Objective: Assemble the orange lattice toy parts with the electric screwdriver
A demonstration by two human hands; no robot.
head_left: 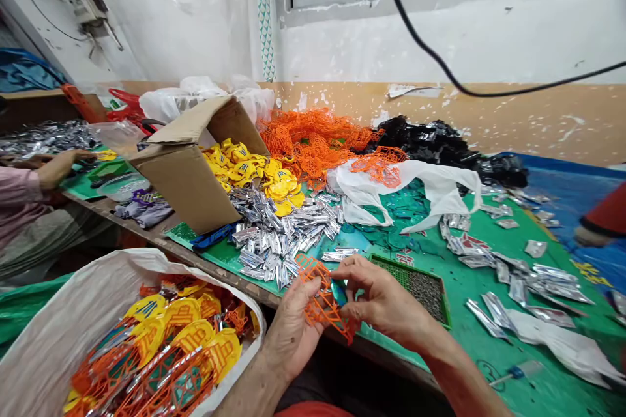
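Evidently, in the head view, the main exposure is at the orange lattice piece (313,267), held in front of the body at the near edge of the green-topped table (469,352). Its thin, open bars look flexible; uneven pressure could bend them or let the piece twist in the grip. The small teal piece (338,293) lies against it and appears slick, so a loose pinch could let it slide out and drop into the dark gap below the table edge. A second risk sits beside the right hand (386,300): the shallow green tray (446,306) of small dark bits (424,290) is close enough that an outward swing of the wrist could jog it and scatter the contents. As to pose, the left hand (288,332) comes up from below, palm turned upward, thumb laid over the lattice and fingers supporting its underside, in a closed hold. The right hand reaches in from the right, back of the hand upward, fingers curled, thumb and forefinger narrowed on the teal piece; exact fingertip contact cannot be confirmed. The left forearm passes beside the white sack (49,352), whose rim could catch it.
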